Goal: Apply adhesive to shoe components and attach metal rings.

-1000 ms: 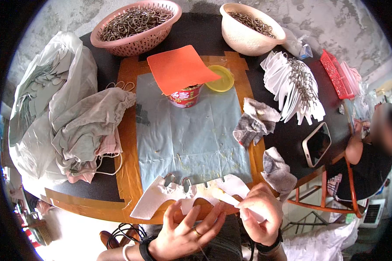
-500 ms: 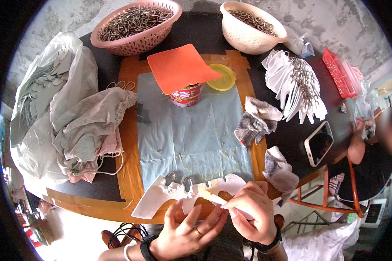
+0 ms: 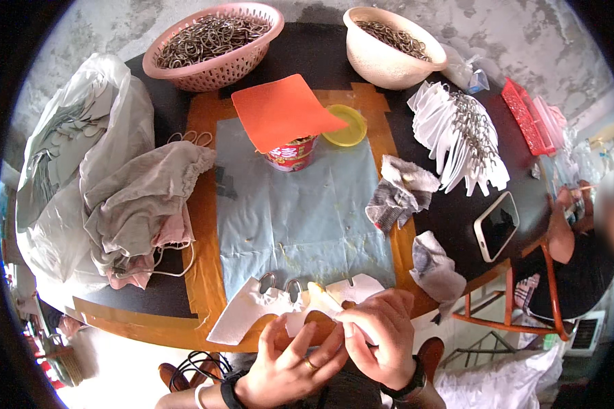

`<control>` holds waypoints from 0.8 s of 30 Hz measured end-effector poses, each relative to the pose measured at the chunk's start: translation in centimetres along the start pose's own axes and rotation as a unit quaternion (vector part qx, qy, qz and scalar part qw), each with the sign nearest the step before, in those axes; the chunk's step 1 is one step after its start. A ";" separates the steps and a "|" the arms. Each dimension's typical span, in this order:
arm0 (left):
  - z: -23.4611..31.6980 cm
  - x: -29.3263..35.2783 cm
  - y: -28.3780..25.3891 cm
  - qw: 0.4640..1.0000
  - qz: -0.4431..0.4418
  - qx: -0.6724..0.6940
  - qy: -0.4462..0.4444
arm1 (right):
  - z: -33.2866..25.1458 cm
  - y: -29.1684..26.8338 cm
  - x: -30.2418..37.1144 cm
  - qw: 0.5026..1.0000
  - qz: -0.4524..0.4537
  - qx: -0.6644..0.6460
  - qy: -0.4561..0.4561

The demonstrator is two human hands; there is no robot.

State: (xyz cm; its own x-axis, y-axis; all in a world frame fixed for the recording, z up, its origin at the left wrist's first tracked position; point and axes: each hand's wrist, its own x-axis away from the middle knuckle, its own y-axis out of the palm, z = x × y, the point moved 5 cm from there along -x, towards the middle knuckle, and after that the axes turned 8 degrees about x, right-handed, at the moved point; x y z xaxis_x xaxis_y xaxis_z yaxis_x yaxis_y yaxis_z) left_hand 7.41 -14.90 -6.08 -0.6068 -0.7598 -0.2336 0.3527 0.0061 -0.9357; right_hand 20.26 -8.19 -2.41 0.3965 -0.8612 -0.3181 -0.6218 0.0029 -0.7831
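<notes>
A white cut-out piece (image 3: 239, 320) with curved notches lies at the table's near edge. Two metal rings (image 3: 294, 289) stand along its far side. My left hand (image 3: 290, 358) has its fingers spread, fingertips resting on the piece's near edge. Pinched in my right hand (image 3: 378, 341) is a small pale stick (image 3: 326, 298), its yellowish tip touching the middle of the piece. My fingers hide most of the stick. A red tub (image 3: 292, 155) stands farther back under an orange sheet (image 3: 283, 112), beside a yellow lid (image 3: 346, 127).
A blue-grey sheet (image 3: 293, 218) is taped to the table. Baskets of metal rings, pink (image 3: 215, 71) and cream (image 3: 389, 65), stand at the back. On the right are white pieces with rings (image 3: 450, 136), rags (image 3: 402, 191) and a phone (image 3: 496, 228); a plastic bag (image 3: 126, 102) stands left.
My right hand has shifted slightly left with the stick, whose tip now lies a little farther left and up on the white piece. My left hand has barely moved.
</notes>
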 end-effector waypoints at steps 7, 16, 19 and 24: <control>0.0 -1.0 -0.7 0.999 -0.012 -0.037 -0.011 | 2.5 -3.2 1.2 0.981 0.153 -0.076 0.088; 0.0 -0.9 -0.6 1.000 -0.010 -0.016 -0.009 | 2.0 -1.6 -0.5 0.998 0.030 -0.046 0.034; 0.0 -0.8 -0.5 1.000 -0.002 -0.006 -0.006 | 2.2 -1.2 -0.7 0.997 0.053 -0.027 0.051; -0.1 -0.9 -0.7 1.000 -0.003 -0.015 -0.008 | 2.0 -2.7 0.0 0.995 0.060 -0.077 0.027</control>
State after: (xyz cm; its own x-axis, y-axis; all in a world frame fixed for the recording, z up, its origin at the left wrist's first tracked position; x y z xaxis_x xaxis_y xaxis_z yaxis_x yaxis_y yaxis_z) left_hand 7.67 -14.17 -5.24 -0.5979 -0.7698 -0.2235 0.3270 0.0203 -0.9448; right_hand 23.30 -7.20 -1.42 0.2788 -0.8851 -0.3726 -0.7603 0.0336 -0.6487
